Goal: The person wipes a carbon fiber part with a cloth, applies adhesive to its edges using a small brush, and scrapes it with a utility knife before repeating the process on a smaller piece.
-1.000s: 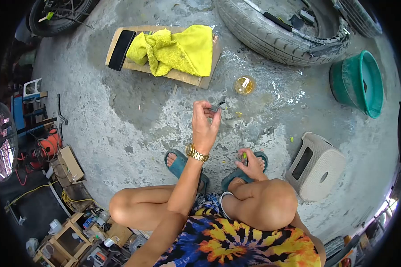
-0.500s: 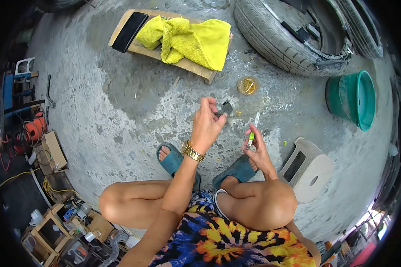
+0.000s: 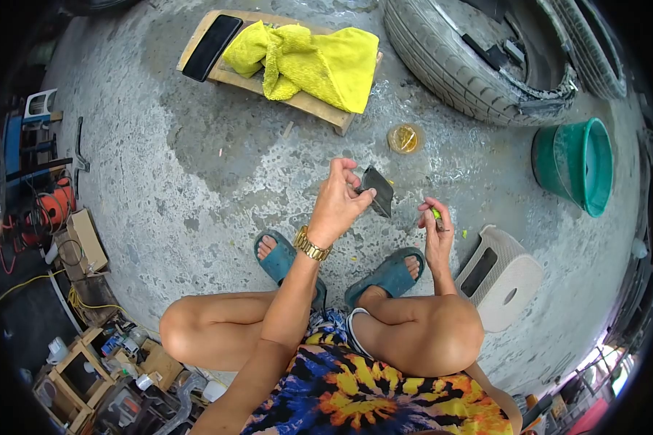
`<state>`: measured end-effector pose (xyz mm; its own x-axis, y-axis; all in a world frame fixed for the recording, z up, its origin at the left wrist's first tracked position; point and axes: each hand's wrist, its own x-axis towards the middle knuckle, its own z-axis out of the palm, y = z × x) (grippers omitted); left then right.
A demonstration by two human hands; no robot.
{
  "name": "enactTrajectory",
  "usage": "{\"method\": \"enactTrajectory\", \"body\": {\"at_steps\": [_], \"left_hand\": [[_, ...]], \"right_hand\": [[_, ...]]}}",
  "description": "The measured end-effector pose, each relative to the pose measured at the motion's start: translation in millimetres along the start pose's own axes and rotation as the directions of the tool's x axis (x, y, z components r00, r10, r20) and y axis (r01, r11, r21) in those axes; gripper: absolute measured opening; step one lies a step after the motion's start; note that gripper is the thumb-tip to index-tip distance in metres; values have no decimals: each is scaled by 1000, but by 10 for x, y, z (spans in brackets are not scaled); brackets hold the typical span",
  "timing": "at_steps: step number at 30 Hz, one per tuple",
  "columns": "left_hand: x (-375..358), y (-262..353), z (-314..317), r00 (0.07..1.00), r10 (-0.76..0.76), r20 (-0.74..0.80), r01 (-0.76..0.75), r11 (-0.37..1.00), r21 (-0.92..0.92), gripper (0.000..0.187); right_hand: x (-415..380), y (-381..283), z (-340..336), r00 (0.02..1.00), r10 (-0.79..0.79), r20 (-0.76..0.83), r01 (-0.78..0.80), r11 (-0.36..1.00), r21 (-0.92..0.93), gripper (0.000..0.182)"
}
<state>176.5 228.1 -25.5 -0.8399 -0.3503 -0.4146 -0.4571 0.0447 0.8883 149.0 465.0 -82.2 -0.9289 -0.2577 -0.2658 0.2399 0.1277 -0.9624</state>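
My left hand (image 3: 337,204), a gold watch on its wrist, is closed on a thin, dark, flat piece (image 3: 379,193) that looks like rubber. The piece is held by its left edge between thumb and fingers and hangs tilted over the floor. To its right, my right hand (image 3: 436,235) is closed round a green utility knife (image 3: 437,214). Fingers cover most of the knife, and its blade is hard to make out. Beyond both hands, a small clear cup (image 3: 404,138) with amber contents stands on the floor.
A low wooden stool (image 3: 326,119) bears a phone (image 3: 212,48) and a yellow towel (image 3: 305,64). Tires (image 3: 457,69) lie at the far right, near a green bucket (image 3: 573,167). A beige plastic stool (image 3: 502,283) is beside my right knee. Tools and boxes crowd the left side.
The dark piece has turned so more of its flat face shows. My right hand has moved slightly right and turned, so the knife's extended blade no longer shows clearly.
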Motion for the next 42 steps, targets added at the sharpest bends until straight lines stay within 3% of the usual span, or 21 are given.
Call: {"method": "enactTrajectory", "body": {"at_steps": [7,9,10,12,18,19,25,42], "left_hand": [[-36,60,54,998,-29,51,30,999,-18,54],[-67,111,100,997,-26,68,26,1000,3,54],[-85,142,122,997,-22,73,20,999,25,54],[-126,203,164,996,-11,87,7,999,49,54],[-184,265,229,994,13,105,-23,996,92,52],[-191,267,230,994,19,106,-29,995,96,51],[-218,282,218,995,31,98,-36,998,46,52],[-251,327,209,994,71,80,-82,985,150,55]], "right_hand": [[185,-129,80,983,-56,-174,45,997,-66,22],[364,-261,174,932,-354,-81,309,890,-334,24],[436,-352,246,932,-353,-87,306,890,-338,24],[555,-547,425,874,-484,34,467,820,-330,28],[644,-674,652,828,-534,173,560,773,-298,48],[647,-628,646,817,-547,183,576,757,-308,59],[593,-511,501,785,-590,190,620,755,-216,76],[699,-640,489,795,-583,170,605,738,-298,62]]}}
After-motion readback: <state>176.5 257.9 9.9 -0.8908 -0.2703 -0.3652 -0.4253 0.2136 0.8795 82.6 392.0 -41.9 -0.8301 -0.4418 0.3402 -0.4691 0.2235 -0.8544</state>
